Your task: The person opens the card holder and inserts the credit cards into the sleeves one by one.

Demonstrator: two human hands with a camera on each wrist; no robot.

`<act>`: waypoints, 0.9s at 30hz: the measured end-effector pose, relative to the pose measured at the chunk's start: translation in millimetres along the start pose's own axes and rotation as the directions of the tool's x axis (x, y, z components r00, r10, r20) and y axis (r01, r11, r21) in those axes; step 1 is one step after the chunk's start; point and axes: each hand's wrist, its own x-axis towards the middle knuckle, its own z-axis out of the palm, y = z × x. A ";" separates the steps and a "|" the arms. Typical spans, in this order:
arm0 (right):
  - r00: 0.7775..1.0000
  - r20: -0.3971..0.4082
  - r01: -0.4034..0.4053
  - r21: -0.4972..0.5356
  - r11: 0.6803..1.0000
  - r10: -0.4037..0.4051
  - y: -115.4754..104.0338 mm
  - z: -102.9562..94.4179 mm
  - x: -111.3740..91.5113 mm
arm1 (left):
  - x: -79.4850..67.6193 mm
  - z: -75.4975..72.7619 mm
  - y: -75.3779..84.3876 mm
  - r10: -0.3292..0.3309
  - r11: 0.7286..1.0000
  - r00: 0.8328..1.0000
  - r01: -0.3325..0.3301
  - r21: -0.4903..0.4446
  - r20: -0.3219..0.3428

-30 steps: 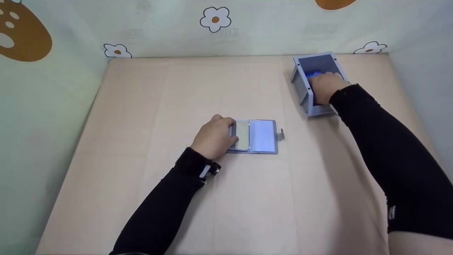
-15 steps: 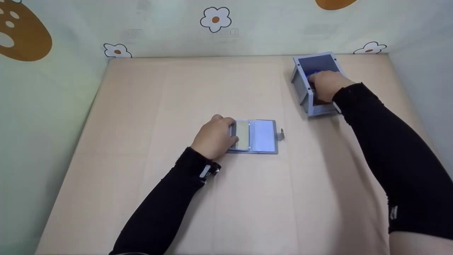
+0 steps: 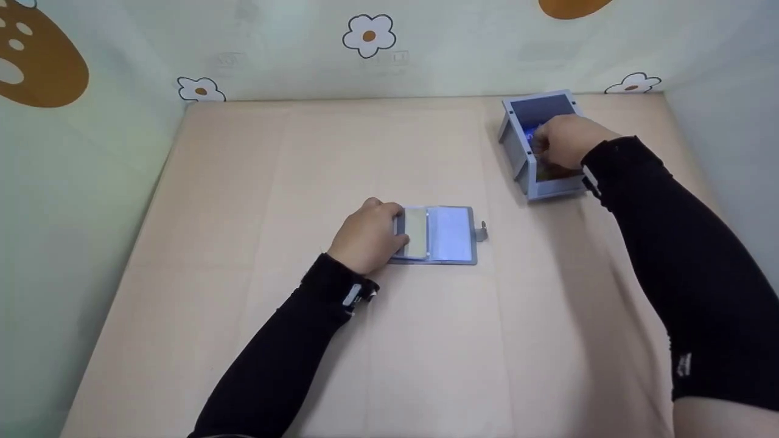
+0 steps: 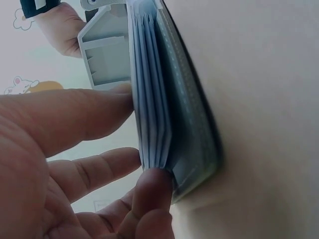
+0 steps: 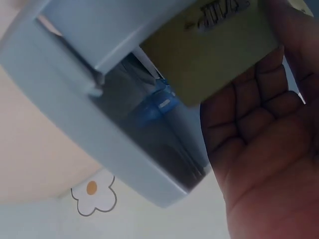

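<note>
On the table lies an opened card holder (image 3: 454, 234) with clear sleeves and a snap tab on its right; a pale yellow card (image 3: 417, 232) shows on its left side. My left hand (image 3: 364, 238) grips that left side, thumb and fingers on the stack of sleeves (image 4: 149, 94). Over the mouth of the grey bin (image 3: 517, 152), my right hand (image 3: 571, 141) pinches a gold card (image 5: 214, 59) with "VIP" lettering, part of which the thumb covers. Inside the bin sits something blue (image 5: 159, 105), mostly hidden.
The bin stands at the back right of the table (image 3: 365, 152), close to the back wall (image 3: 292, 55). Walls with flower prints close in the back and both sides.
My right hand has risen a little and shifted right out of the bin, and the gold card has come into sight beneath it. My left hand keeps its place on the card holder.
</note>
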 end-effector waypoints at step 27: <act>0.973 -0.171 -0.130 0.156 0.979 0.156 13.3 -10.7 -15.2 | 0.9 1.1 -0.6 0.002 1.000 1.000 -0.002 0.005 0.008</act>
